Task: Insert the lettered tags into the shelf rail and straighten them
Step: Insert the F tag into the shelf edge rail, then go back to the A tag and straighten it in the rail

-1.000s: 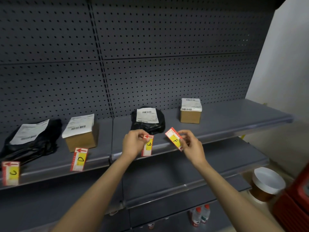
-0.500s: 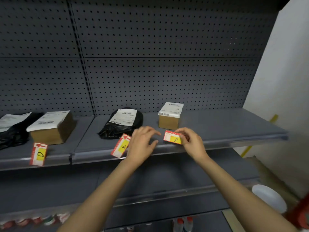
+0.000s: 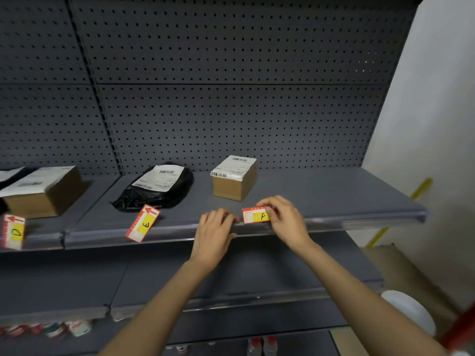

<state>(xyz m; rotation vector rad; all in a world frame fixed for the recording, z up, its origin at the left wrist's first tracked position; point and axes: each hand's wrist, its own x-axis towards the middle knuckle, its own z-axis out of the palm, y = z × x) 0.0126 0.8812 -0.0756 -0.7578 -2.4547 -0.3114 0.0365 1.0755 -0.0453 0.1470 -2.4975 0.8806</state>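
Note:
My right hand pinches the red-and-yellow F tag by its right end, holding it level against the clear shelf rail, just below the small cardboard box. Left of that tag, my left hand rests on the rail's lip with its fingers curled and holds nothing. Further left the E tag stands tilted in the rail, in front of the black bag. At the left edge the D tag sits in the rail, leaning a little.
A larger labelled box stands at the far left of the shelf. The pegboard back wall rises behind. Lower shelves hold small bottles. A white round lid and a red object lie at the bottom right near the wall.
My left hand has let go of the E tag and moved right to the rail beside the F tag. My right hand turned the F tag level and brought it onto the rail.

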